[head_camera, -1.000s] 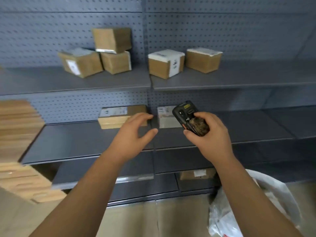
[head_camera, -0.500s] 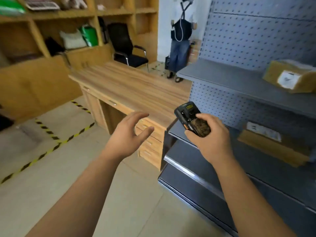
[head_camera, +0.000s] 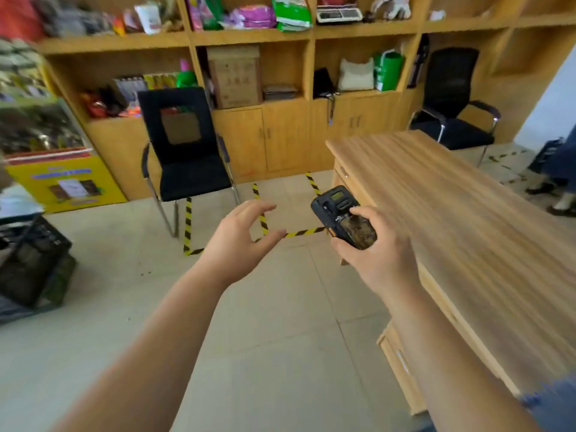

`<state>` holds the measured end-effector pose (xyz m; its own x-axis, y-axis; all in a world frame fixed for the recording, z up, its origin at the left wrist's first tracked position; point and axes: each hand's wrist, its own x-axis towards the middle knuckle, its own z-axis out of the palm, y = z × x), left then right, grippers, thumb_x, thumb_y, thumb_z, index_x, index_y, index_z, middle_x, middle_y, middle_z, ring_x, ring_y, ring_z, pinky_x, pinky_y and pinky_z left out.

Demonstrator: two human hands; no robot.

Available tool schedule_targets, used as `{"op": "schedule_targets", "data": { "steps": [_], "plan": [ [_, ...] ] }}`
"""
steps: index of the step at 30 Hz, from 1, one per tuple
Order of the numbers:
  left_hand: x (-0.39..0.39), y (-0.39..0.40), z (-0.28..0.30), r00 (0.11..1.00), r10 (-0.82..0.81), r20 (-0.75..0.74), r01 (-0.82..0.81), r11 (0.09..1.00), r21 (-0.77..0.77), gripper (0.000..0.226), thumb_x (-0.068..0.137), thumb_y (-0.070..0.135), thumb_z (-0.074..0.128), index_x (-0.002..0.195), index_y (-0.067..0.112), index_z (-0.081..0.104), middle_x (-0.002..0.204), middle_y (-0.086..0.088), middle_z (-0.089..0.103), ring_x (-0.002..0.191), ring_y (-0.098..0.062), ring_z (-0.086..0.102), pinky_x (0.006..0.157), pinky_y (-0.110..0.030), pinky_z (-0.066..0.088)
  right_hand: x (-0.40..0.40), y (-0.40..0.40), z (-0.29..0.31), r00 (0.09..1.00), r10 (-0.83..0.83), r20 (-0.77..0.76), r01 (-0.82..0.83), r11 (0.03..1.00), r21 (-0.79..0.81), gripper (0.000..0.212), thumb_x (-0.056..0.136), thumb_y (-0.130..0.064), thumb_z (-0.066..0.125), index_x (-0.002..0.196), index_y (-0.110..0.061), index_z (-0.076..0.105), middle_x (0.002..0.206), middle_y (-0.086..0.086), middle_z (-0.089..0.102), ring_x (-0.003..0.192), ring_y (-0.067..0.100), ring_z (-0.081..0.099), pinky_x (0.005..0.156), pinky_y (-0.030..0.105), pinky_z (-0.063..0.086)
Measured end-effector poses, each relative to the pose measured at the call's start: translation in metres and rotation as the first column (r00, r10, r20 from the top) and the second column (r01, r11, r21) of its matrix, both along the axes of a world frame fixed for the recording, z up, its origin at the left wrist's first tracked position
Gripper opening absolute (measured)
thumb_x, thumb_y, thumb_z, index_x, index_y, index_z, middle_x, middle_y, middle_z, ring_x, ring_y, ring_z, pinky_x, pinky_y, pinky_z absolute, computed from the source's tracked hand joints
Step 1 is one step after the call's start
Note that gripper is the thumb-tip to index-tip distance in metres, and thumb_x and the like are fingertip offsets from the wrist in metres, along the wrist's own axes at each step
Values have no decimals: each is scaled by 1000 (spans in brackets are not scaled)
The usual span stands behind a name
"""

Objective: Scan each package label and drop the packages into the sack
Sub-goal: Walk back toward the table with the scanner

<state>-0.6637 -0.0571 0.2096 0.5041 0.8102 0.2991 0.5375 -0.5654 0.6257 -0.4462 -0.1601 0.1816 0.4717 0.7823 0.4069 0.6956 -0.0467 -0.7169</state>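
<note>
Bare tiled floor [head_camera: 280,322] lies open left of the wooden desk's [head_camera: 467,244] edge. Right hand [head_camera: 378,260] grips the black handheld scanner [head_camera: 344,218], long axis pointing up-left; left hand [head_camera: 240,244] spread, holding nothing.

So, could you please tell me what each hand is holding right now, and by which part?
The right hand grips the handheld scanner by its lower end, the screen end sticking out. The left hand holds nothing, its fingers loosely spread.

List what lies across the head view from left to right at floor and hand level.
Yellow printed carton → black chair with chrome legs → empty left hand → black handheld scanner gripped in the right hand → light wooden desk.
</note>
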Motion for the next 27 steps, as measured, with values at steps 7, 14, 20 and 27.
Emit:
{"op": "schedule_targets", "data": {
  "steps": [7, 14, 20, 27],
  "plan": [
    [-21, 118, -1, 983, 180, -46, -182, 983, -28, 48, 92, 42, 63, 138, 30, 51, 125, 23, 44, 113, 2, 40, 98, -22, 35, -8, 157, -2, 985, 168, 27, -169, 986, 14, 56, 72, -39, 83, 121, -25, 61, 112, -13, 57, 99, -2, 46, 76, 10, 35],
    [27, 289, -21, 1000, 16, -24, -17, 998, -64, 49, 93, 41, 62, 139, 28, 50, 134, 16, 49, 115, 3, 39, 101, -22, 36, 24, 286, -23, 1000, 7, -15, -7, 999, -44, 56, 71, -38, 83, 122, -32, 60, 119, -14, 59, 107, 4, 54, 85, 22, 43],
    [140, 402, -22, 953, -303, -24, 299, 948, -112, 47, 93, 42, 63, 137, 29, 52, 124, 21, 46, 112, 2, 38, 99, -20, 32, 88, 330, -16, 928, -371, -48, 364, 925, -104, 55, 71, -38, 82, 121, -38, 58, 115, -17, 60, 101, 4, 55, 85, 26, 47],
    [299, 426, -37, 765, -644, -4, 639, 760, -116, 46, 93, 39, 64, 136, 27, 54, 127, 20, 51, 116, -1, 43, 98, -23, 36, 175, 307, -33, 680, -730, -70, 710, 679, -185, 55, 69, -37, 80, 120, -39, 59, 107, -24, 49, 88, 0, 48, 75, 22, 38]
  ]
}}
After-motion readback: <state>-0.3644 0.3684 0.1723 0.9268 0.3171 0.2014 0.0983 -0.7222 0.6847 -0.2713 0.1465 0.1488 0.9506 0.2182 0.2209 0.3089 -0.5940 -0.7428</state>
